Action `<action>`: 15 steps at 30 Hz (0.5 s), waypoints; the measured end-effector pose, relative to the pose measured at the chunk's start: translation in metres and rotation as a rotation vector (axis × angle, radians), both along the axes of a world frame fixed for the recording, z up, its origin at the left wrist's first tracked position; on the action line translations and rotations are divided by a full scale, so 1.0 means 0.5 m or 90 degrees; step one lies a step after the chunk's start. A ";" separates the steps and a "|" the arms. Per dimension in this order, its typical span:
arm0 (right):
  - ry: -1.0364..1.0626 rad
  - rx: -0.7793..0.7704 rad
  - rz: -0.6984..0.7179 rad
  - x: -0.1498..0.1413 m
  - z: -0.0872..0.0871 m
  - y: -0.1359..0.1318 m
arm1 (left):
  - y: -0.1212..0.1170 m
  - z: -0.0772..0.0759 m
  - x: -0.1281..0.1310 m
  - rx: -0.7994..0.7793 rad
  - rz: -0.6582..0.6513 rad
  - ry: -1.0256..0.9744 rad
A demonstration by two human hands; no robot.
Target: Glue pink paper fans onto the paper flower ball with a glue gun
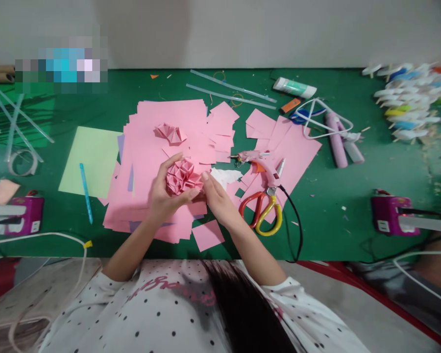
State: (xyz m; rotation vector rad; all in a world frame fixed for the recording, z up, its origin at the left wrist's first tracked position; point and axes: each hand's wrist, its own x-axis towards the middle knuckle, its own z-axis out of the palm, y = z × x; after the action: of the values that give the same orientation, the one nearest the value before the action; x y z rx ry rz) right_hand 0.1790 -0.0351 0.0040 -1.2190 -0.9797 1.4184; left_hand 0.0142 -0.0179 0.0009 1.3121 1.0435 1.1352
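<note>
A pink folded-paper ball (182, 176) with many pointed pleats is held above a stack of pink paper (147, 206). My left hand (164, 189) curls round its left and lower side, thumb reaching across the front. My right hand (215, 196) pinches at the ball's right edge; what lies between those fingertips is partly hidden. Just beyond the hands, a smaller pink folded-paper piece (171, 133) lies on the stack. One loose pink paper square (208, 235) is near the table's front edge.
On the right are a pink glue gun (260, 159) with a black cord, red-and-yellow-handled scissors (265, 211) and pink paper pieces (260, 122). Clear glue sticks (231, 95) lie behind. Leftward are green paper (91, 157), a blue pencil (85, 193) and a purple power socket (29, 215).
</note>
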 end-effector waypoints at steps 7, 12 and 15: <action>-0.048 0.105 -0.091 0.009 0.028 0.006 | 0.007 0.010 0.007 0.122 -0.032 0.131; 0.064 0.031 -0.113 -0.027 0.032 0.009 | -0.005 0.014 0.034 0.190 -0.070 0.093; 0.129 0.015 -0.133 -0.033 0.022 0.008 | -0.014 0.015 0.038 0.173 -0.065 0.091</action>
State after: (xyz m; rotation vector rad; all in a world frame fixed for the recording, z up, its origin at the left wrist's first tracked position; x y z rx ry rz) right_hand 0.1626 -0.0313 0.0151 -1.1019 -0.7064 1.3310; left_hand 0.0331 -0.0250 0.0084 1.6627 0.9346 1.1472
